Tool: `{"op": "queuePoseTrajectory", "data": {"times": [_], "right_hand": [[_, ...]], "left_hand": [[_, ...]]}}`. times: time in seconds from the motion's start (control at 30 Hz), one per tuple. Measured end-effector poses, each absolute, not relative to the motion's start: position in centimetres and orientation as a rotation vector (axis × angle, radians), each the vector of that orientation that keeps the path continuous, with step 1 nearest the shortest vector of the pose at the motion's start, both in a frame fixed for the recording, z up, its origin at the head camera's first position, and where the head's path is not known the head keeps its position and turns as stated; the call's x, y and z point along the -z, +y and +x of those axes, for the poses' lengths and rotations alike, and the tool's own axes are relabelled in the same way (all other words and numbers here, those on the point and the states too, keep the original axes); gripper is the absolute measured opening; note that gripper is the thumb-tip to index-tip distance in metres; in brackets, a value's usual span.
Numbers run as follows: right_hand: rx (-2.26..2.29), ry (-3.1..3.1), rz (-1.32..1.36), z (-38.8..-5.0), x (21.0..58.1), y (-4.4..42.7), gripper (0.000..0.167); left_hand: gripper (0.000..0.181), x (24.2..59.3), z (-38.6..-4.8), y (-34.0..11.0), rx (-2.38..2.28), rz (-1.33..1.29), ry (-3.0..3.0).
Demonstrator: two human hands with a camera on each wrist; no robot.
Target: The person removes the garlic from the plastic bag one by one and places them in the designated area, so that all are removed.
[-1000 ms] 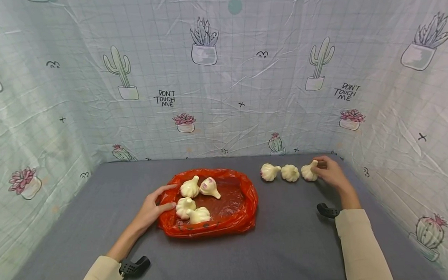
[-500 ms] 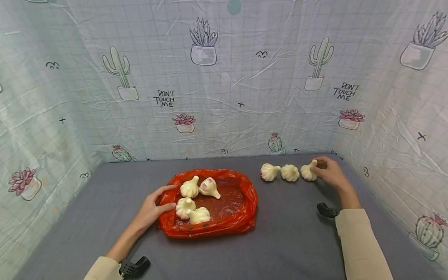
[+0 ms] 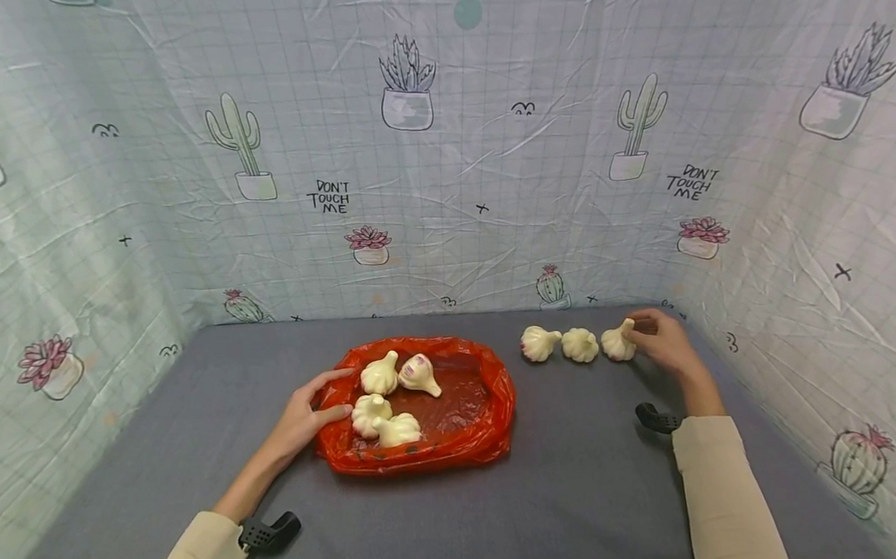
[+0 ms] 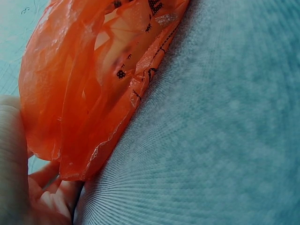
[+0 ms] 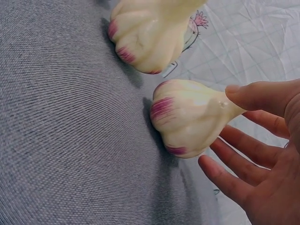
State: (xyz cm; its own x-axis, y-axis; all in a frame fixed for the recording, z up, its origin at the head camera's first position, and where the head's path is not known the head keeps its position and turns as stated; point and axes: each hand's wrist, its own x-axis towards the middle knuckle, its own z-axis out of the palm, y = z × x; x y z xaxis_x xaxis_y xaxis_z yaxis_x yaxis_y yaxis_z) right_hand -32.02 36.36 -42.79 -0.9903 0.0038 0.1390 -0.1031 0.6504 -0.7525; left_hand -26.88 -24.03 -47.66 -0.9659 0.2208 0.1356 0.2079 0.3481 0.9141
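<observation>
Grey cloth (image 3: 574, 493): right grip (image 3: 665, 342) pinches 1 upright garlic (image 3: 615, 345), stem up; left grip (image 3: 304, 410) holds red bag (image 3: 499, 398).

The head view cuts both sleeves (image 3: 734, 509) at its bottom edge. In the left wrist view, the top edge crops the red bag (image 4: 75, 103), whose black print (image 4: 121, 74) is unreadable, and the left hand (image 4: 49, 204) is cut off. In the right wrist view, the right hand (image 5: 276, 185) is cut by the edge, fingertips partly behind the pinched garlic bulb (image 5: 192, 119); the upper bulb (image 5: 147, 35) is cropped.
</observation>
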Motion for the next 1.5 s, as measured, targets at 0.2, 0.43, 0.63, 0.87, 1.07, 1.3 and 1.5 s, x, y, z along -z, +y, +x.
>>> {"op": "queuePoseTrajectory", "data": {"times": [0.2,0.43,0.63,0.87,1.07,1.3,1.5], "right_hand": [[-1.232,-2.747,0.064,-31.7,42.2,36.4,0.054],[-1.23,-2.739,0.067,-31.4,40.7,36.1,0.058],[-1.193,-2.727,0.096,-31.1,39.6,35.6,0.056],[-1.15,-2.74,0.104,-30.8,38.3,34.8,0.056],[-1.116,-2.725,0.137,-30.4,37.1,34.1,0.055],[-1.109,-2.71,0.178,-29.8,35.9,33.2,0.057],[-1.11,-2.708,0.226,-29.6,35.0,32.4,0.057]], "left_hand": [[0.055,47.6,-26.7,-23.9,-1.746,0.41,2.56],[0.055,47.5,-26.6,-23.9,-1.748,0.391,2.553],[0.056,47.5,-26.7,-24.0,-1.722,0.386,2.57],[0.055,47.6,-26.7,-24.0,-1.744,0.396,2.554],[0.055,47.6,-26.7,-23.9,-1.742,0.403,2.56],[0.054,47.7,-26.7,-24.0,-1.752,0.419,2.557],[0.054,47.7,-26.9,-24.0,-1.736,0.398,2.565]]}}
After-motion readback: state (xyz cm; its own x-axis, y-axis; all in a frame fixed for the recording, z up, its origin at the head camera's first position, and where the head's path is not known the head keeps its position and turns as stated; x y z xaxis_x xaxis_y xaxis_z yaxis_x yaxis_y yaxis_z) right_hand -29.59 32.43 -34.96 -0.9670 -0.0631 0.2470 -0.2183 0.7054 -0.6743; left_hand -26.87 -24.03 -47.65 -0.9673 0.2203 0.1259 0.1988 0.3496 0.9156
